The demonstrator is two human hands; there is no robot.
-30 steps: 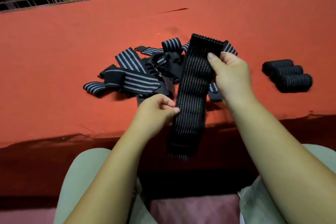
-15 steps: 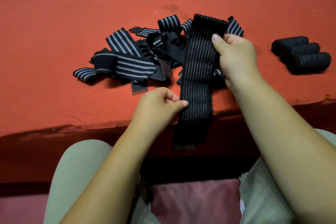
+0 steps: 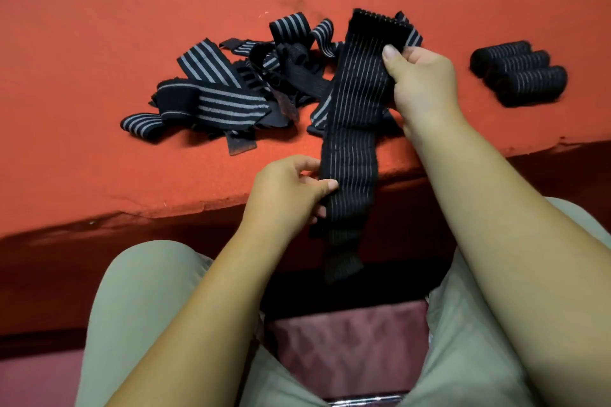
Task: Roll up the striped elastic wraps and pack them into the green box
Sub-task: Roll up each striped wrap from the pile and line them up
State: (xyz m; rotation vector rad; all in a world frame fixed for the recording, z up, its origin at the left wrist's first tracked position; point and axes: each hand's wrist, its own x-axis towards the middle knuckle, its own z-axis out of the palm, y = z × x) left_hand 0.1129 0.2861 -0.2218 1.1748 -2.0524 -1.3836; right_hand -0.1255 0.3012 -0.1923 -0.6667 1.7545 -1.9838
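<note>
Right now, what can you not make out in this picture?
Head view:
- The green box: outside the frame.
- Lower end of the held black pinstriped elastic wrap: lost in shadow under the red table.
- Number of loose striped wraps in the pile: they overlap.

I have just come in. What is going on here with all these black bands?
A seated person holds one striped elastic wrap stretched out, not yet rolled. The right hand pinches it near the far end, the left hand pinches its edge lower down, and its tail hangs past the edge of the red table. A pile of loose wraps lies to the left, and three rolled wraps sit side by side at the right. No green box is in view.
</note>
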